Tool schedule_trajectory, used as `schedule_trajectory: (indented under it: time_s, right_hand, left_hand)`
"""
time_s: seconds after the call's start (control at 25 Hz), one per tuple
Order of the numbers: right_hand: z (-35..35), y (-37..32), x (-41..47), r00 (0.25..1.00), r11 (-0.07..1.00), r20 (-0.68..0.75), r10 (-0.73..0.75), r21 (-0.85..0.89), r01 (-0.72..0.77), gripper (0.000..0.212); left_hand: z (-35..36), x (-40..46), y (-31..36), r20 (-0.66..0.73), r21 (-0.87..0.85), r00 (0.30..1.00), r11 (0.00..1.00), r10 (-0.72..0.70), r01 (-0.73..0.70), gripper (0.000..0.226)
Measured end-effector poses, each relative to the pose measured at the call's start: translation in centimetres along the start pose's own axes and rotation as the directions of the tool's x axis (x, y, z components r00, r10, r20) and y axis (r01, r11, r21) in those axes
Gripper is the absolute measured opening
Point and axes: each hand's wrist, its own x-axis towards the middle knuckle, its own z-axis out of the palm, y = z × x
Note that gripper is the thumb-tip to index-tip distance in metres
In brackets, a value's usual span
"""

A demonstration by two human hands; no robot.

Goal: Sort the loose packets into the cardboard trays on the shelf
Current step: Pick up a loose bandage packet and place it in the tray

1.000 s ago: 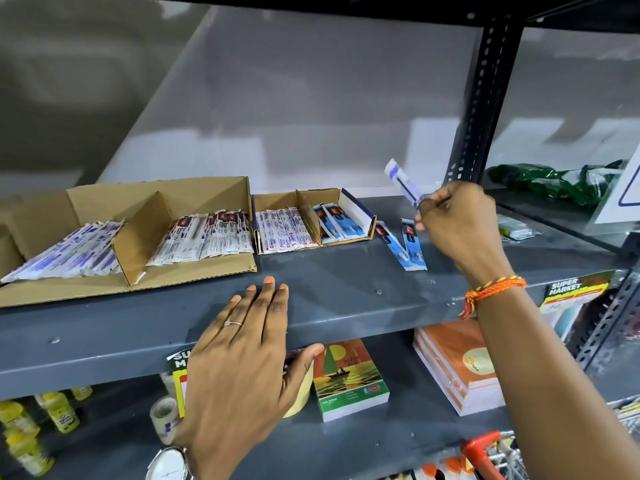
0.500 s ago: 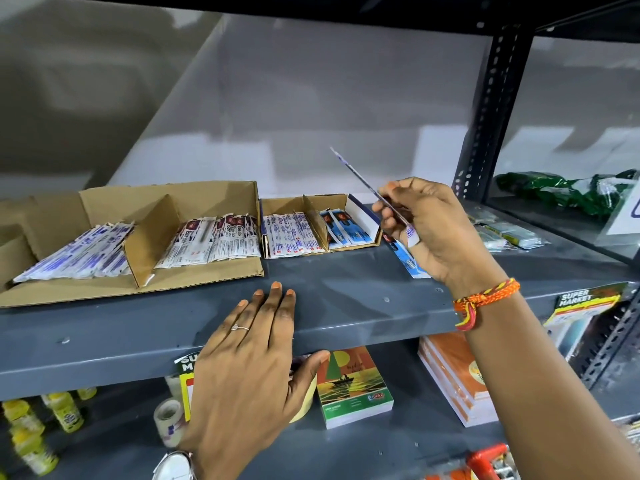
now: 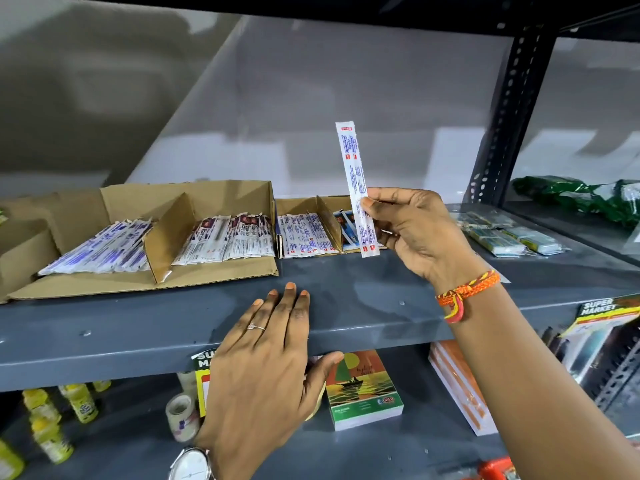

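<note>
While our grey shelf point(image 3: 363, 299) spans the middle of the frame, the large cardboard tray point(image 3: 104, 285) sits at centre left and the small cardboard tray point(image 3: 323, 216) just right of it. Our left hand point(image 3: 263, 368), flat and empty, rests on the shelf edge. Our right hand point(image 3: 415, 230) pinches one long white packet point(image 3: 353, 174) upright at centre. We judge we are reading it; next we need the matching red-and-blue compartment, probably the small tray's left one.

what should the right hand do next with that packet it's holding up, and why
Probably lower the packet from the right hand into the small tray's left compartment: its white wrapper with blue and red print seems to match the packets there.
</note>
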Motion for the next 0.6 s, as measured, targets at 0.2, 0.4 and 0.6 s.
schedule_trajectory:
  time_s: [0.2, 0.4, 0.6]
  right_hand:
    - [1.5, -0.2, 2.8, 0.998, 0.991, 0.063, -0.028, -0.132, 0.036, 0.010]
    - [5.3, -0.1, 7.2, 0.987, 0.664, 0.148, -0.064, -0.732, 0.153, 0.015]
    - [7.8, 1.2, 9.9, 0.962, 0.199, 0.270, -0.031, -0.942, 0.271, 0.027]
  left_hand:
    - [0.1, 0.0, 0.1, -0.015, 0.013, 1.000, 1.000, -0.001, 0.001, 0.075]
    - [0.0, 0.1, 0.2, -0.032, 0.039, 0.999, 0.999, -0.007, 0.009, 0.074]
    - [-0.2, 0.1, 0.2, -0.017, 0.040, 1.000, 0.999, -0.016, 0.016, 0.075]
